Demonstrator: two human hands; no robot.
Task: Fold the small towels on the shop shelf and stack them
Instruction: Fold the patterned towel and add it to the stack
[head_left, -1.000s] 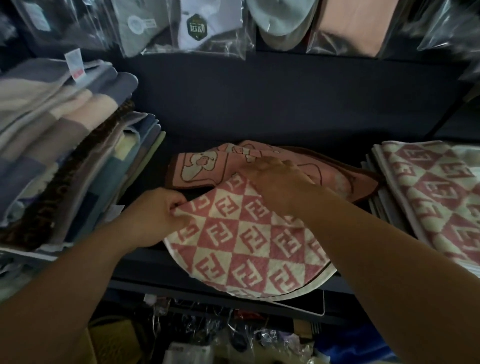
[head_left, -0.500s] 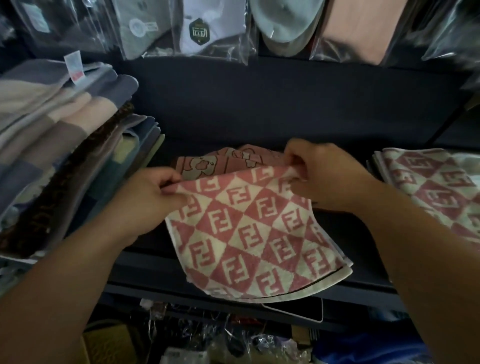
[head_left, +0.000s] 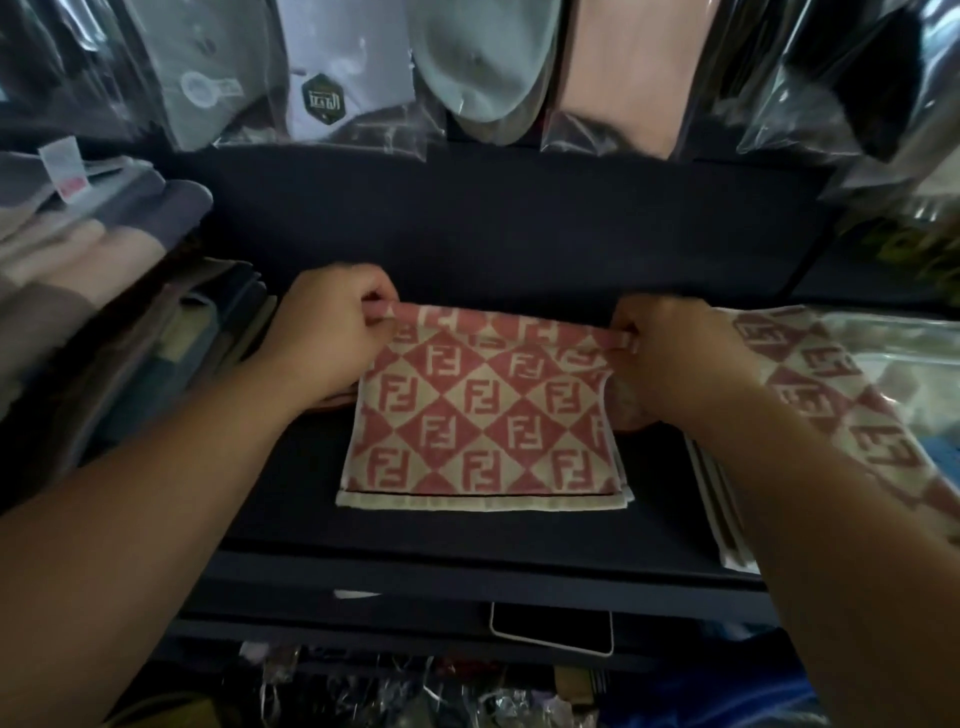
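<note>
Half a second ago I held the towel bunched and drooping over the shelf's front edge. Now it is drawn back and spread wide, and my hands have moved apart to its two far corners.

My left hand (head_left: 327, 332) pinches the far left corner between thumb and curled fingers. My right hand (head_left: 680, 358) pinches the far right corner the same way. Both are clenched on cloth, and the far edge is pulled taut between them.

The towel (head_left: 483, 415) lies directly between my hands and runs out toward me. Its long axis goes left to right, and its near edge lies free, doubled, on the dark shelf (head_left: 467, 540). Neither hand is nearer, since each already has its corner. I judge the next fold turns on that: either carry the far edge to the near one, or bring one corner across to the other.

Just right of my right hand is the stack (head_left: 831, 395) of matching towels. At far left is a pile (head_left: 104, 312) of other folded cloth. Bagged goods (head_left: 467, 62) hang above.
</note>
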